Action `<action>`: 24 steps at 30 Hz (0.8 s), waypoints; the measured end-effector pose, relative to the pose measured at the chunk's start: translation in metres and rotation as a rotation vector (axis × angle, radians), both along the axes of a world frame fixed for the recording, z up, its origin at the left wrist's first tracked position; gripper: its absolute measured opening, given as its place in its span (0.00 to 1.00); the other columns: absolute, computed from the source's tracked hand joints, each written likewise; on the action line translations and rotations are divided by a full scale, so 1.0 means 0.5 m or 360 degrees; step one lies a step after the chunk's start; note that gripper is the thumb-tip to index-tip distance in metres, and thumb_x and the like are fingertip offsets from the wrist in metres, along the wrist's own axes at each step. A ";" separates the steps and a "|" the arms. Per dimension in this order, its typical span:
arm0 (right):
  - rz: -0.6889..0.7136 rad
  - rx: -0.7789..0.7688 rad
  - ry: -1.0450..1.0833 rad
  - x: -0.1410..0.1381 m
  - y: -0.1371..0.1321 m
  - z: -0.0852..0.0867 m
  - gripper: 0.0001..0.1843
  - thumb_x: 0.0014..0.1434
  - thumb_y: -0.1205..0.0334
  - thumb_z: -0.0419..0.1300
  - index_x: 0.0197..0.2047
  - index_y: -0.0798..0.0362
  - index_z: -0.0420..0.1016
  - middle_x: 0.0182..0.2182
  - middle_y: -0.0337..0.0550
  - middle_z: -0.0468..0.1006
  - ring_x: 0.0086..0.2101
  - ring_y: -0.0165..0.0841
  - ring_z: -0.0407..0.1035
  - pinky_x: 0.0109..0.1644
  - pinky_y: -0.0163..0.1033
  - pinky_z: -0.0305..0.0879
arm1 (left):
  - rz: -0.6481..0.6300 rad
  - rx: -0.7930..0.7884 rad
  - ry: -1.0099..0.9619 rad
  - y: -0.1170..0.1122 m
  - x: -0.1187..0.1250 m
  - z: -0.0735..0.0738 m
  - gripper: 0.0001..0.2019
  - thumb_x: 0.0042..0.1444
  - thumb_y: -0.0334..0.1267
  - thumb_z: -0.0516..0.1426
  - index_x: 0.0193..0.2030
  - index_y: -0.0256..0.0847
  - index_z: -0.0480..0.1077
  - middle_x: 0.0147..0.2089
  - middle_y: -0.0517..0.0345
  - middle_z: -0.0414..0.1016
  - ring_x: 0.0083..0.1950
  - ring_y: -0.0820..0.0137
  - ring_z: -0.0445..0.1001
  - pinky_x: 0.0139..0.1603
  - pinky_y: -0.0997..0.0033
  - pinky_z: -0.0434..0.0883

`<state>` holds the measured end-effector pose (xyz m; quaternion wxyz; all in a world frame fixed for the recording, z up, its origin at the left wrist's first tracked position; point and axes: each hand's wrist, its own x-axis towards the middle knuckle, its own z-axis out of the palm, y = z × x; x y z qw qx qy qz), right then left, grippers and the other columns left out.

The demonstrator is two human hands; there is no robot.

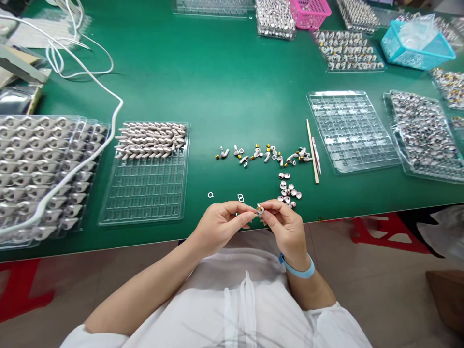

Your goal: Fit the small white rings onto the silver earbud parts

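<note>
At lower centre, our left hand (226,224) and right hand (288,229) both pinch one small part (260,210), just by the front edge of the table (217,72), which opens broadly through the upper middle. We count one stick (312,150) and one tweezers (316,155) right of centre, two baskets (409,57) upper right, at least three rings (240,197) near our left hand.

Left hand (221,224), right hand (288,228) close together, both pinching; left forearm (152,282) slanting inward, right forearm (312,289) steeper.
</note>
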<state>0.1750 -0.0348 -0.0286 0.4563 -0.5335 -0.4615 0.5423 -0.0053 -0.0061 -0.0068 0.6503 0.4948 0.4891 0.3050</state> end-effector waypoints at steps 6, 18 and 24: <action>-0.0038 -0.0034 0.0097 -0.003 -0.003 -0.002 0.07 0.61 0.57 0.64 0.42 0.49 0.77 0.36 0.41 0.79 0.34 0.31 0.74 0.39 0.37 0.74 | 0.0058 -0.0283 -0.0304 0.007 0.003 -0.005 0.12 0.51 0.43 0.66 0.37 0.35 0.77 0.30 0.55 0.79 0.29 0.71 0.76 0.33 0.72 0.76; 0.0052 0.0076 0.0191 -0.005 0.000 -0.015 0.05 0.62 0.60 0.62 0.41 0.48 0.72 0.42 0.43 0.79 0.40 0.33 0.76 0.43 0.38 0.73 | 0.0160 0.0160 -0.0253 0.004 0.018 -0.022 0.07 0.49 0.35 0.67 0.36 0.38 0.81 0.33 0.54 0.75 0.35 0.71 0.74 0.35 0.73 0.74; 0.0191 0.0338 -0.0104 0.023 0.020 0.010 0.12 0.62 0.62 0.60 0.50 0.47 0.74 0.43 0.45 0.74 0.39 0.33 0.71 0.44 0.41 0.70 | 0.0103 0.0433 0.0023 0.003 0.009 -0.015 0.05 0.52 0.33 0.64 0.36 0.37 0.78 0.42 0.49 0.79 0.42 0.67 0.77 0.37 0.73 0.74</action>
